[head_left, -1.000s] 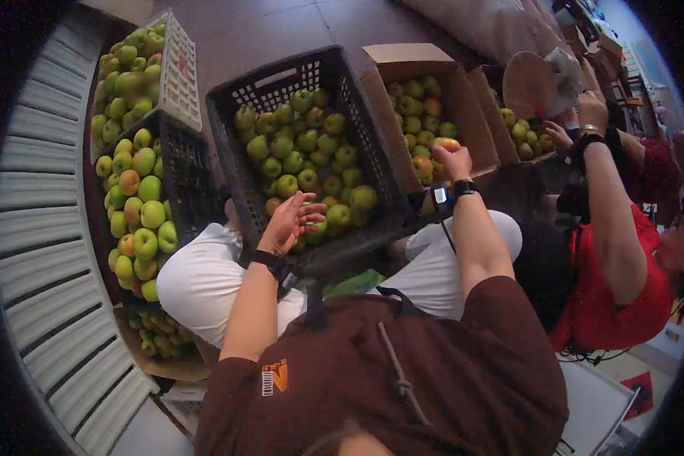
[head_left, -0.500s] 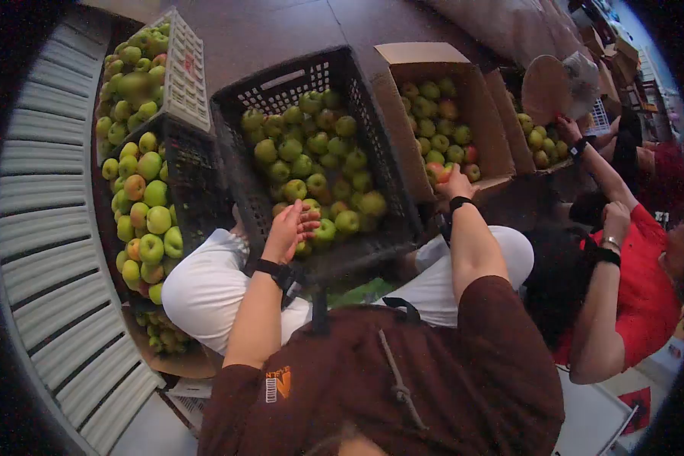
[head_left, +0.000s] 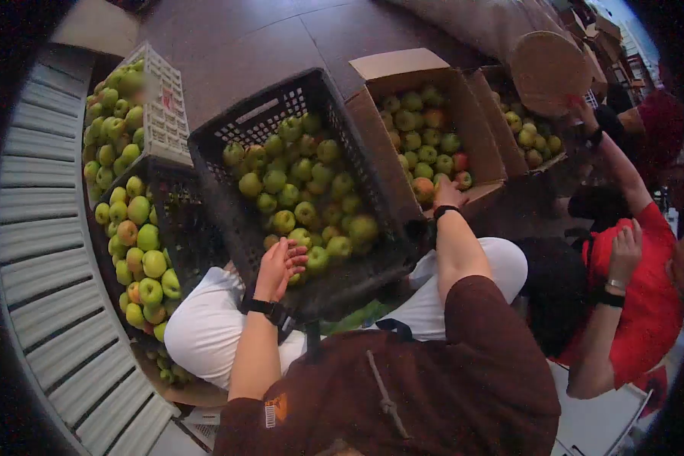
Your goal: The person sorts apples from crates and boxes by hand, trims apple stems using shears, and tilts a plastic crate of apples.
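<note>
My left hand [head_left: 281, 266] is open, palm turned right and fingers extended, over the near left side of a black plastic crate [head_left: 205, 156]. Green apples [head_left: 317, 173] fill much of that crate, and the closest ones lie beside my fingertips. My right hand [head_left: 449, 196] reaches over the near edge of a cardboard box [head_left: 479, 125] to the apples inside. A red-green apple [head_left: 423, 190] sits just left of its fingers. The fingers are partly hidden, and I cannot tell whether they grip an apple.
On the left, a white crate [head_left: 167, 106] and another dark crate [head_left: 182, 209] hold apples beside a slatted grey surface [head_left: 49, 262]. Another apple box [head_left: 501, 144] stands at the right. A person in a red shirt [head_left: 634, 281] sits close by, one hand near a round brown object [head_left: 549, 72].
The view has shifted, with the crates appearing lower and further left. My left hand remains open by the crate and my right stays at the box. The neighbour's near hand has risen slightly.
</note>
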`<state>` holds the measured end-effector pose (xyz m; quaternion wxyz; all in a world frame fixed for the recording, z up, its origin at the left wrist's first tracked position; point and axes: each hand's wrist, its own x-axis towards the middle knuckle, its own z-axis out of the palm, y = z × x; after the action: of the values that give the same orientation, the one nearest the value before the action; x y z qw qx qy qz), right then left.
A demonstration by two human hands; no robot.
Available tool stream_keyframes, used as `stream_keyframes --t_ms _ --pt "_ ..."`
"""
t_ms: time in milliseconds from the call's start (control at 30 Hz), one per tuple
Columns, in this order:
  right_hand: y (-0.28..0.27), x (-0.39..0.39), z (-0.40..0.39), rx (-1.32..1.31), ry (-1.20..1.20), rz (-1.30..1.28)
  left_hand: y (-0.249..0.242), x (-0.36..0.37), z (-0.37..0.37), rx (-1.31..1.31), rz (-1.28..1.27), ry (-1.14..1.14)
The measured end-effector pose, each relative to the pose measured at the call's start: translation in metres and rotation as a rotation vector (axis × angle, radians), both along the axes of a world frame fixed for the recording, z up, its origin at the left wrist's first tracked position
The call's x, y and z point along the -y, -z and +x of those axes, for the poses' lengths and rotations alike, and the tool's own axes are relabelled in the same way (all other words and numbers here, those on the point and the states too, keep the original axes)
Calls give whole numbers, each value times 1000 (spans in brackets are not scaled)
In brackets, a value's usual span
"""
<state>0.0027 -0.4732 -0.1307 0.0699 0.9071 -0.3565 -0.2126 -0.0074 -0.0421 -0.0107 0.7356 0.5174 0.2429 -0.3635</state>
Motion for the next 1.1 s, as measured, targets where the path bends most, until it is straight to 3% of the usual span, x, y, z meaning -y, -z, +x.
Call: stream_keyframes --t_ms 67,200,333,400,500,567,600,633,667,700,733,767,800,900,1000,1100 --pt "-14 -7 5 -43 66 72 0 -1 0 -9 4 -5" --pt "34 20 -3 44 69 153 -4 1 1 -19 37 -6" --pt "-19 -2 10 50 -11 276 -3 0 0 18 36 6" --pt "-27 -8 18 109 92 370 -2 -1 -2 31 34 12" --pt "-36 -17 34 282 -62 477 2 -3 -4 61 18 18" --pt "-73 -46 44 589 -181 533 -4 -3 -5 72 29 -6" --pt "-90 -58 47 651 -125 632 -5 -2 -6 74 25 -6" --pt "-59 -57 54 727 -198 518 -3 -3 -5 78 0 -2" --pt "-96 -75 47 692 -143 696 -1 -5 -4 82 -21 -4" --pt "-126 -99 38 689 -167 651 -7 -3 -5 83 -9 -17" --pt "-144 -110 21 769 -132 1000 -8 1 -5 90 -24 1" --pt "-157 -124 7 734 -172 1031 -8 0 -6 103 -29 12" --pt "-127 -133 -6 745 -267 821 -8 -4 -5 115 -24 10" --pt "-136 -166 -60 771 -279 835 -2 -5 -11 169 1 16" --pt "-146 -190 -90 579 -304 477 0 -8 -13 148 34 -10" --pt "-137 -177 -83 719 -215 593 -2 -14 -15 165 57 12"
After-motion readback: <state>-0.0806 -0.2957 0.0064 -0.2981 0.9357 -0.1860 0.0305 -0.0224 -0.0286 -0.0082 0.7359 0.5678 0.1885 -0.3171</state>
